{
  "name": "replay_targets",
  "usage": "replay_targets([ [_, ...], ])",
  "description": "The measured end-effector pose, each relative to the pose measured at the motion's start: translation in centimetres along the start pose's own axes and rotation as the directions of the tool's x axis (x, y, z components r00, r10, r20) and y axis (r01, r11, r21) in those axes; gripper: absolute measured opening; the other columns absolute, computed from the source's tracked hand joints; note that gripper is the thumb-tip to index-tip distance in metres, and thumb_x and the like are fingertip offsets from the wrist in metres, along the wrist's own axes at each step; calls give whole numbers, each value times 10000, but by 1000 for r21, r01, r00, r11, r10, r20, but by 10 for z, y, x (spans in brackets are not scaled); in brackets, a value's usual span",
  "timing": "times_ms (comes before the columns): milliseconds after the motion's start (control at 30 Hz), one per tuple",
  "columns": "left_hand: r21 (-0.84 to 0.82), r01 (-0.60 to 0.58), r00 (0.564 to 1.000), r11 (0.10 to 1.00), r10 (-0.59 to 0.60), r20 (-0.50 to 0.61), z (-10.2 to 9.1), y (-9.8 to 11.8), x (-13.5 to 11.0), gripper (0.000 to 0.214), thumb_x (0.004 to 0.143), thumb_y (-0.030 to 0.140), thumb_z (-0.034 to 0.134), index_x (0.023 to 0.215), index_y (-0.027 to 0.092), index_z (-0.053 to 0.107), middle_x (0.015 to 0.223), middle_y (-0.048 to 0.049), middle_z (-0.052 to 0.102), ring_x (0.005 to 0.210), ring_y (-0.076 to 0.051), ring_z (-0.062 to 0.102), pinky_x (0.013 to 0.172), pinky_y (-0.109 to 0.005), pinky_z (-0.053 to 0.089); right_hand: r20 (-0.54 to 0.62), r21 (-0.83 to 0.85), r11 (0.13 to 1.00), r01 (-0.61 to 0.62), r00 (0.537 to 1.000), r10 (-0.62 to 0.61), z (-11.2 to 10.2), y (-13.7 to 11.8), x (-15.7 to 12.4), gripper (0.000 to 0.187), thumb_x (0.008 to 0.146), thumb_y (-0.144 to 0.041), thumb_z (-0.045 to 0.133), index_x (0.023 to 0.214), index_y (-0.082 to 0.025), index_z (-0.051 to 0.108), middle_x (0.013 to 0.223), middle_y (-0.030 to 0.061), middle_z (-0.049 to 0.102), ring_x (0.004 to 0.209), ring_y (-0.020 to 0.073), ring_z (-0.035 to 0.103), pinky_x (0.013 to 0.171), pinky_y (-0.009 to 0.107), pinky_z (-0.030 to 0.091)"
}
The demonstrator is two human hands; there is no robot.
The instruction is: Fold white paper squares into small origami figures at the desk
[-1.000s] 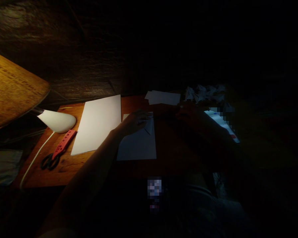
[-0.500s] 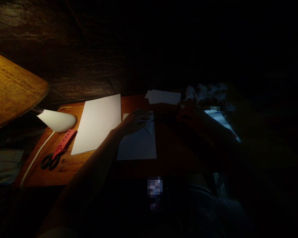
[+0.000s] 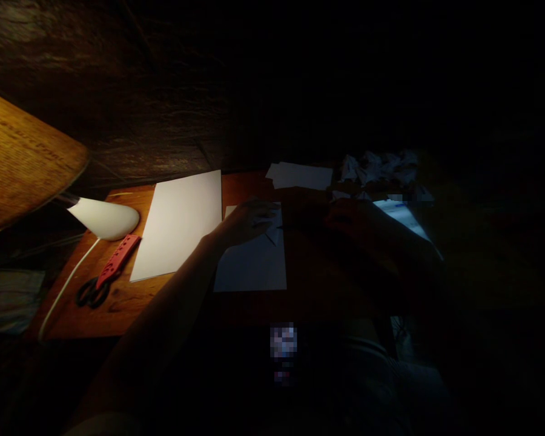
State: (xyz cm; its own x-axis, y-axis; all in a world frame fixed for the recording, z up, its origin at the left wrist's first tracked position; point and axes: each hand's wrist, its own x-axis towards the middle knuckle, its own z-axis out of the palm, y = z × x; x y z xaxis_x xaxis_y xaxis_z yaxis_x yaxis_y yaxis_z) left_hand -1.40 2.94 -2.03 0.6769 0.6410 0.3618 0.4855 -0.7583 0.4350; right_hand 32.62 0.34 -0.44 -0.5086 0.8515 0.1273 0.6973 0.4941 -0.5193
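Observation:
My left hand (image 3: 249, 220) is closed on a small folded piece of white paper (image 3: 274, 232) with a pointed corner. Beneath it lies a flat white sheet (image 3: 252, 269) on the wooden table. To the right, in deep shadow, is my right hand (image 3: 345, 212). Its fingers are too dark to make out, and so is anything in them. Just beyond that hand lie small folded paper pieces (image 3: 340, 195). A lit screen (image 3: 404, 213) is partly covered by my right forearm.
On the wooden table (image 3: 122, 315) a large white sheet stack (image 3: 181, 227) lies left of my hands. Scissors in a red sheath (image 3: 118, 260) rest by a lamp (image 3: 104, 218) with a cord. Smaller paper sheets (image 3: 302, 176) and several folded paper shapes (image 3: 376, 168) lie at the back.
My right hand has shifted slightly, and its forearm covers more of the lit screen. Small folded pieces beyond it show more clearly. My left hand stays on the folded paper.

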Motion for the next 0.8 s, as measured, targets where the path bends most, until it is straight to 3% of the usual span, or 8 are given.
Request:
replay_targets([
  [133, 5, -23, 1000, 1000, 23, 0, 0, 0, -1, 200, 930, 243, 750, 1113, 171, 787, 1322, -153, 790, 1280, -284, 727, 1060, -499, 631, 5, 12, 1000, 21, 1000, -21, -2, -1, -2, 83, 898, -180, 718, 893, -224, 789, 993, 70, 777, 896, 239, 715, 790, 338, 514],
  [633, -2, 7, 1000, 1000, -7, 21, -1, -2, -3, 251, 905, 234, 756, 1150, 194, 784, 1358, -131, 773, 1305, -277, 710, 1094, -498, 614, 57, -4, 1000, 26, 998, -25, -6, -12, -12, 86, 920, -202, 710, 898, -228, 789, 982, 62, 796, 894, 235, 722, 792, 333, 499],
  [800, -14, -4, 1000, 1000, 5, 14, -2, -1, -2, 247, 904, 228, 762, 1142, 170, 787, 1341, -163, 777, 1291, -291, 716, 1072, -501, 626, 72, -9, 999, 31, 997, -30, -3, -12, -18, 95, 926, -210, 701, 897, -233, 788, 972, 62, 796, 908, 242, 724, 805, 343, 499],
])
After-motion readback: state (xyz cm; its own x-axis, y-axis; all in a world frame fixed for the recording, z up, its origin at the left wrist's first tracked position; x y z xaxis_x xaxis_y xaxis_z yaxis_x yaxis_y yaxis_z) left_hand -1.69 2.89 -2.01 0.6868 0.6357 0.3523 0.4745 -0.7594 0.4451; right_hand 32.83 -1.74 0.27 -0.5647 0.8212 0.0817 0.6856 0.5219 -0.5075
